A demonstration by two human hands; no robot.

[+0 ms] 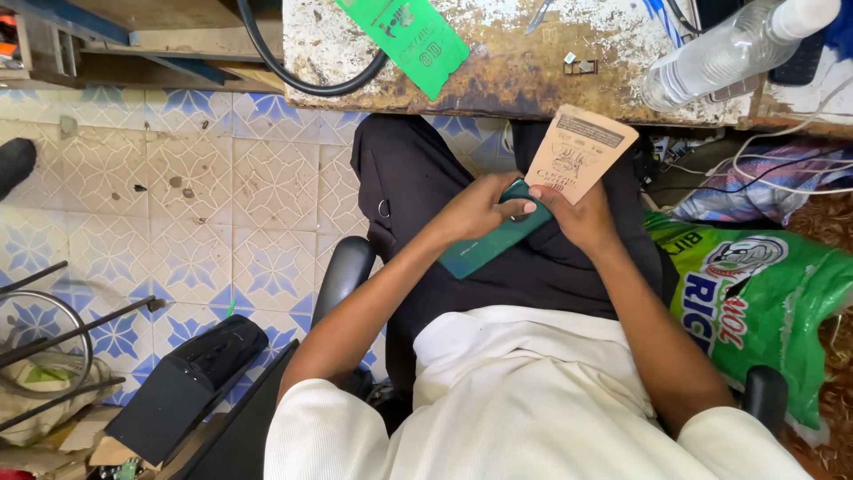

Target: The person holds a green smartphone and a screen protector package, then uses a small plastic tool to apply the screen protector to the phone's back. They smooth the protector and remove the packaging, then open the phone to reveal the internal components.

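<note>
The teal phone [484, 242] lay at the centre of the frame over the lap, gripped by the left hand [480, 212], thumb across its upper end. The right hand [582, 218] pinched a tan paper packet [579, 153] against the phone's top edge. The phone could slip to the tiled floor [222, 196], since both grips sat at one end. A green card [409, 36] lay on the worn table [533, 80] above; a green printed sack [755, 302] stood at right.
</note>
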